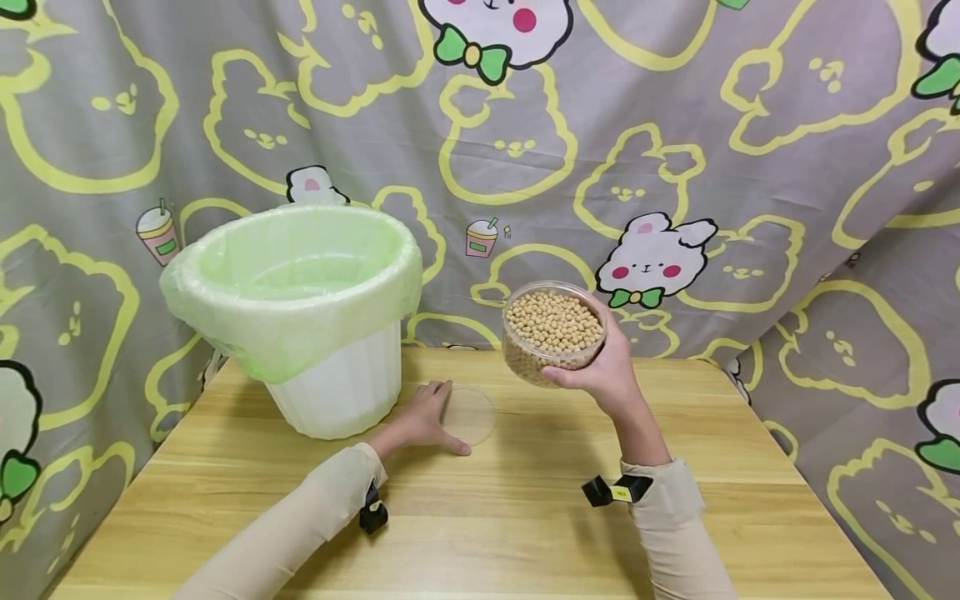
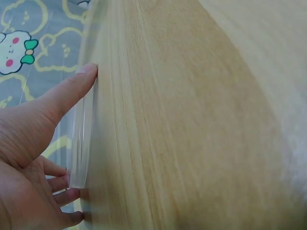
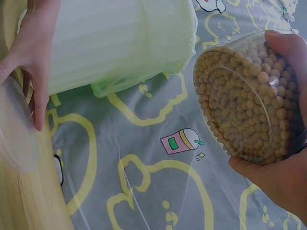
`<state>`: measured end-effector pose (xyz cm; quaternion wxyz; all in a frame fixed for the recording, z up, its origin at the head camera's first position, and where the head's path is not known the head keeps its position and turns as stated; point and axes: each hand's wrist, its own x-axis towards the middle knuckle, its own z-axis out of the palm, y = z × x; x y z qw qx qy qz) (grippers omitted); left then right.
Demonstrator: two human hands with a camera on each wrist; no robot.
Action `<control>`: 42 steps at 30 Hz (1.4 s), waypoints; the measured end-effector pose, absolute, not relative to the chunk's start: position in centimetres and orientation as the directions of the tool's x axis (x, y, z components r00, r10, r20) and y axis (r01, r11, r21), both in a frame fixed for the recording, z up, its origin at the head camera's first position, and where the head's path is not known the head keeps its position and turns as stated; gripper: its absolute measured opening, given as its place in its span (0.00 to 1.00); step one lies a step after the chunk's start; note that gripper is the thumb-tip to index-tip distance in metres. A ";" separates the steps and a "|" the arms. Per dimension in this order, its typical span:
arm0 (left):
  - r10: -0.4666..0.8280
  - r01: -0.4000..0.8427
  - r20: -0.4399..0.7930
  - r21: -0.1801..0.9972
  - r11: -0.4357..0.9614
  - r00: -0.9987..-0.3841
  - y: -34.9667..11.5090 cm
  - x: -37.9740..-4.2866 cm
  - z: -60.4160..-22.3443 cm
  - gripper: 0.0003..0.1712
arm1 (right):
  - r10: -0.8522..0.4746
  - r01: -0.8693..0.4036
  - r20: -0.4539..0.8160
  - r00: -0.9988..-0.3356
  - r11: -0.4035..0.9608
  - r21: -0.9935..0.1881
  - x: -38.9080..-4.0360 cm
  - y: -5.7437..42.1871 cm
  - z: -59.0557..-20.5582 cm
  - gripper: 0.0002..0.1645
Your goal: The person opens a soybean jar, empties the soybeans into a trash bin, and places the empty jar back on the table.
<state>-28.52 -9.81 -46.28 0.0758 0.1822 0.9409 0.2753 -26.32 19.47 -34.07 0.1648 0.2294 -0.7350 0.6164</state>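
Observation:
Tilted above the table, a clear round plastic tub [image 1: 551, 367] holds many round tan beans [image 1: 555, 321]. My right hand [image 1: 611, 375] grips its side, thumb at the front and fingers behind, as the right wrist view also shows. Low at the tabletop, a clear round lid [image 1: 471, 415] lies flat next to the white bucket. My left hand [image 1: 420, 421] is spread at the lid's left edge, its thumb and fingertips at the rim. In the left wrist view, the lid's rim [image 2: 82, 143] shows edge-on between thumb and fingers.
A white bucket [image 1: 345, 383] lined with a pale green bag [image 1: 300, 321] stands at the back left of the wooden table [image 1: 480, 533], close to my left hand. Behind hangs a grey curtain [image 1: 420, 150] with yellow bear outlines. Both wrists wear black straps.

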 end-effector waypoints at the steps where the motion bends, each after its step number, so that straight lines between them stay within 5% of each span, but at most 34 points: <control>1: 0.386 0.302 -0.043 0.545 0.782 -0.922 -9.8 -28.5 -46.2 0.75 | -0.133 -0.540 0.525 -0.841 0.136 -0.830 -26.3 19.5 -34.1 0.65; 8: 0.347 0.278 0.006 0.612 0.741 -0.938 -9.3 -28.3 -45.5 0.68 | -0.135 -0.540 0.524 -0.841 0.138 -0.830 -26.3 19.6 -34.1 0.65; 11: 0.288 0.319 0.159 0.654 0.686 -0.944 -8.7 -27.9 -43.7 0.57 | -0.133 -0.535 0.520 -0.844 0.134 -0.834 -26.3 19.6 -34.1 0.65; 14: 0.210 0.441 0.410 0.621 0.648 -0.887 -8.2 -27.5 -40.9 0.45 | -0.130 -0.529 0.515 -0.848 0.122 -0.840 -26.2 19.6 -34.0 0.65; 17: 0.131 0.599 0.682 0.514 0.614 -0.719 -8.0 -26.8 -37.9 0.32 | -0.126 -0.527 0.514 -0.849 0.116 -0.842 -26.2 19.6 -33.9 0.65; 21: 0.045 0.746 0.934 0.253 0.616 -0.355 -8.0 -25.9 -34.3 0.18 | -0.123 -0.533 0.521 -0.845 0.119 -0.838 -26.3 19.7 -33.9 0.66; 25: -0.035 0.665 0.997 0.068 0.744 -0.062 -8.6 -25.3 -31.6 0.11 | -0.123 -0.530 0.517 -0.847 0.117 -0.840 -26.3 19.8 -33.9 0.66; 28: -0.095 0.522 0.994 0.054 0.851 0.051 -9.6 -25.3 -30.3 0.08 | -0.124 -0.527 0.514 -0.849 0.109 -0.843 -26.3 19.9 -33.8 0.65; 31: -0.124 0.371 0.990 0.088 0.925 0.073 -10.8 -25.7 -29.8 0.07 | -0.120 -0.529 0.518 -0.847 0.101 -0.843 -26.3 19.9 -33.6 0.65; 35: -0.112 0.251 0.994 0.105 0.962 0.012 -11.9 -26.2 -30.2 0.09 | -0.112 -0.523 0.513 -0.851 0.103 -0.846 -26.2 20.0 -33.6 0.66; 42: -0.103 0.236 0.995 0.100 0.966 0.000 -12.2 -27.0 -31.3 0.09 | -0.112 -0.510 0.499 -0.860 0.120 -0.852 -26.0 20.0 -33.9 0.65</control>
